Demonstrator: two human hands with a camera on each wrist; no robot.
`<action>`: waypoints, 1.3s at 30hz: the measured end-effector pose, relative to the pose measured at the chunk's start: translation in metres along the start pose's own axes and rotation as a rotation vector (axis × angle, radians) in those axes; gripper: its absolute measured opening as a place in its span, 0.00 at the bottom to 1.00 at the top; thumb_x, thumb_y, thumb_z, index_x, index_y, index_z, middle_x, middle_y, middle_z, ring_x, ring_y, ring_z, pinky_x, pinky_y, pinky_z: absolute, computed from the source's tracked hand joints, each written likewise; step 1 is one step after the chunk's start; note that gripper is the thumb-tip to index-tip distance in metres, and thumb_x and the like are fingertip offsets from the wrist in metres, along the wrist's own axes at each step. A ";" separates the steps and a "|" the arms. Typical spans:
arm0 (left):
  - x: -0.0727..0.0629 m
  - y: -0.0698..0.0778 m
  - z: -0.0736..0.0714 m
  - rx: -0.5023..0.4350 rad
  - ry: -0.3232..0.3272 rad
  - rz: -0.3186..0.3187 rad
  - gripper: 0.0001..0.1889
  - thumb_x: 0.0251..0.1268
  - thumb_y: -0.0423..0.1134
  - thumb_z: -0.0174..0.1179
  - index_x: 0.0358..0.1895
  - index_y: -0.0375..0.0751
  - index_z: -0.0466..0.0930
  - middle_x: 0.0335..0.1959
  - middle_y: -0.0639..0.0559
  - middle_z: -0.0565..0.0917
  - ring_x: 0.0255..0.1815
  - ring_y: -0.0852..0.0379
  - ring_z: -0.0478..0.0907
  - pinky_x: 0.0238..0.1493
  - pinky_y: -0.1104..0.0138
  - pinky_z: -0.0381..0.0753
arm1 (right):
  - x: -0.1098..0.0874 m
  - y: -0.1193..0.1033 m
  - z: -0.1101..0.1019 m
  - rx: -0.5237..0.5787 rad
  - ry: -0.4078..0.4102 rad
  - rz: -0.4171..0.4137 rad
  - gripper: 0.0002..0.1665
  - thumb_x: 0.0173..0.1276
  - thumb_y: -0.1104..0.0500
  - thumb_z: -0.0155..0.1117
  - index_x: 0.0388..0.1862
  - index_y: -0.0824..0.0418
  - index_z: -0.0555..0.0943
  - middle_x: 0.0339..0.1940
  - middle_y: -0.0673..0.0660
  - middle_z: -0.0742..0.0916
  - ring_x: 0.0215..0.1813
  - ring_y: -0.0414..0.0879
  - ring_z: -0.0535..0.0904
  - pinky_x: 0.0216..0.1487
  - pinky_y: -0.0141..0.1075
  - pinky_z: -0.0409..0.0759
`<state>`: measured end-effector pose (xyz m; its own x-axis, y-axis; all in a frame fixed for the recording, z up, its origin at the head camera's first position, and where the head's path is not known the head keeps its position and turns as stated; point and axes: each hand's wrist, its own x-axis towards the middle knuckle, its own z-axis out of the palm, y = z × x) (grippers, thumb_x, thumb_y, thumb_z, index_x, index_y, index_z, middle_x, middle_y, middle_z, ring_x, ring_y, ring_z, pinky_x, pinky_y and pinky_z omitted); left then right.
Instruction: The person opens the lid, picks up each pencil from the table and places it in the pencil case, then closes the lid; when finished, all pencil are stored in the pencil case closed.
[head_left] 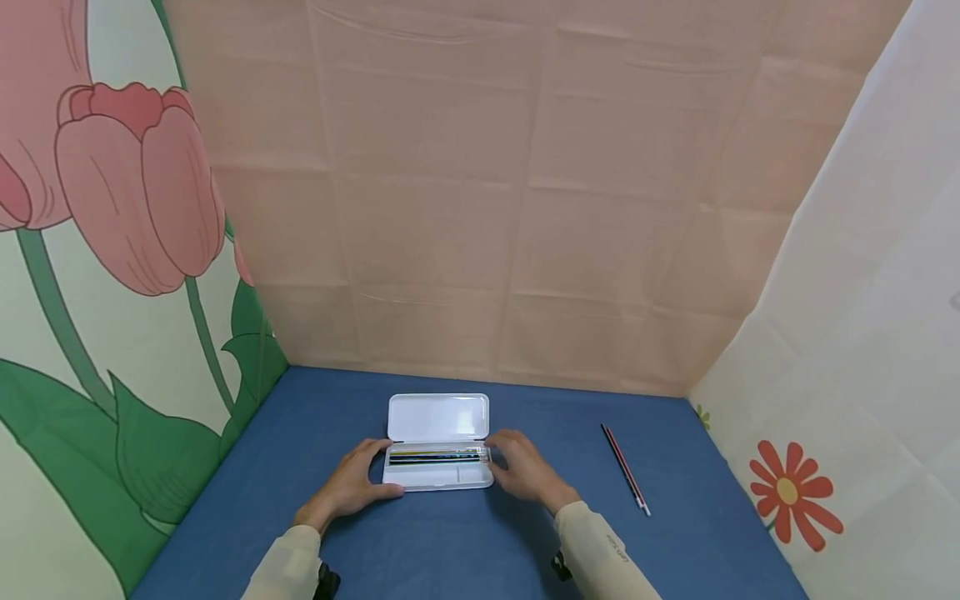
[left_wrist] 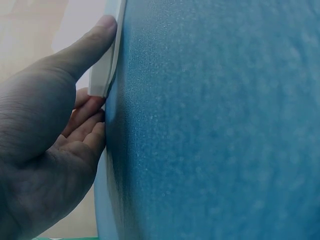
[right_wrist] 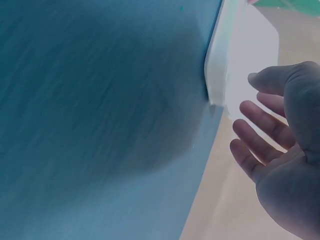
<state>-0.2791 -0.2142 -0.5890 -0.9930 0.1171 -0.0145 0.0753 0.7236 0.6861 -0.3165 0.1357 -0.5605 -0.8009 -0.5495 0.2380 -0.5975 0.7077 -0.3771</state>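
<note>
A white pencil case [head_left: 420,478] lies on the blue table with its lid [head_left: 438,417] tipped back behind it. Pencils [head_left: 431,457] lie lengthwise in its rear part, dark and yellow ones among them. My left hand [head_left: 352,485] holds the case's left end, thumb at the front edge and fingers toward the back corner. In the left wrist view, the thumb [left_wrist: 95,42] presses the case's edge. Over the right end hovers my right hand [head_left: 525,471], its fingers [right_wrist: 260,142] spread and loosely bent with nothing between them in the right wrist view.
Two pencils [head_left: 626,471], one dark and one reddish, lie side by side on the blue table [head_left: 525,550] to the right of my right hand. A tan sheet [head_left: 525,208] hangs behind the table. Flower-printed cloths [head_left: 847,375] flank both sides.
</note>
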 end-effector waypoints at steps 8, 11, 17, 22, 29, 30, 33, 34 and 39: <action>0.001 -0.001 0.001 -0.002 0.000 -0.001 0.51 0.59 0.54 0.88 0.82 0.39 0.74 0.80 0.37 0.77 0.82 0.31 0.73 0.83 0.29 0.70 | -0.033 0.022 -0.016 0.000 0.065 0.054 0.22 0.76 0.66 0.77 0.66 0.67 0.87 0.65 0.65 0.90 0.72 0.66 0.85 0.73 0.64 0.84; 0.001 -0.001 0.001 0.003 -0.001 -0.003 0.51 0.59 0.54 0.88 0.83 0.40 0.74 0.80 0.37 0.77 0.82 0.32 0.73 0.83 0.30 0.70 | -0.046 0.032 -0.021 -0.016 0.080 0.104 0.22 0.76 0.65 0.77 0.67 0.66 0.87 0.66 0.64 0.90 0.73 0.65 0.84 0.74 0.64 0.84; 0.001 0.000 0.000 0.001 -0.003 -0.011 0.51 0.59 0.54 0.88 0.83 0.40 0.74 0.80 0.37 0.77 0.83 0.32 0.73 0.84 0.30 0.70 | -0.070 0.051 -0.032 -0.006 0.092 0.187 0.23 0.77 0.65 0.77 0.69 0.65 0.86 0.68 0.65 0.89 0.75 0.68 0.82 0.74 0.65 0.83; 0.000 0.000 0.000 0.001 -0.005 -0.012 0.51 0.59 0.54 0.88 0.83 0.40 0.73 0.80 0.37 0.77 0.83 0.32 0.73 0.83 0.30 0.70 | -0.090 0.068 -0.041 -0.030 0.096 0.244 0.25 0.77 0.64 0.77 0.70 0.66 0.85 0.70 0.66 0.88 0.75 0.68 0.82 0.73 0.65 0.84; 0.000 0.000 0.000 0.000 -0.008 -0.013 0.51 0.59 0.55 0.87 0.83 0.40 0.73 0.81 0.37 0.77 0.82 0.31 0.73 0.83 0.29 0.70 | -0.113 0.098 -0.053 -0.066 0.090 0.314 0.27 0.77 0.64 0.77 0.71 0.69 0.83 0.70 0.70 0.87 0.74 0.71 0.82 0.72 0.68 0.83; 0.000 0.000 0.000 -0.002 -0.008 -0.015 0.52 0.59 0.55 0.88 0.83 0.40 0.73 0.81 0.37 0.77 0.83 0.31 0.73 0.83 0.29 0.70 | -0.115 0.102 -0.054 -0.072 0.085 0.325 0.27 0.77 0.64 0.77 0.71 0.70 0.83 0.70 0.70 0.87 0.74 0.71 0.82 0.72 0.68 0.83; -0.001 0.001 -0.001 -0.007 -0.008 -0.018 0.52 0.59 0.55 0.88 0.83 0.40 0.73 0.81 0.36 0.76 0.83 0.30 0.72 0.83 0.29 0.70 | -0.122 0.111 -0.060 -0.074 0.076 0.355 0.28 0.76 0.65 0.77 0.71 0.72 0.83 0.69 0.72 0.87 0.73 0.73 0.83 0.71 0.69 0.83; -0.001 0.000 -0.001 -0.008 -0.007 -0.018 0.52 0.59 0.55 0.88 0.83 0.40 0.73 0.81 0.36 0.76 0.83 0.30 0.72 0.83 0.29 0.70 | -0.124 0.113 -0.062 -0.075 0.074 0.365 0.28 0.76 0.65 0.77 0.71 0.73 0.82 0.69 0.73 0.87 0.73 0.73 0.83 0.71 0.69 0.83; -0.001 -0.001 0.000 -0.007 -0.007 -0.014 0.52 0.59 0.55 0.87 0.84 0.39 0.72 0.81 0.36 0.76 0.83 0.30 0.72 0.83 0.29 0.70 | -0.133 0.120 -0.068 -0.085 0.081 0.390 0.29 0.74 0.65 0.77 0.71 0.74 0.82 0.67 0.74 0.88 0.70 0.73 0.84 0.70 0.69 0.84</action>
<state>-0.2785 -0.2144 -0.5896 -0.9933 0.1116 -0.0295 0.0604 0.7203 0.6910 -0.2840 0.3235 -0.5767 -0.9667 -0.1977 0.1626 -0.2462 0.8923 -0.3785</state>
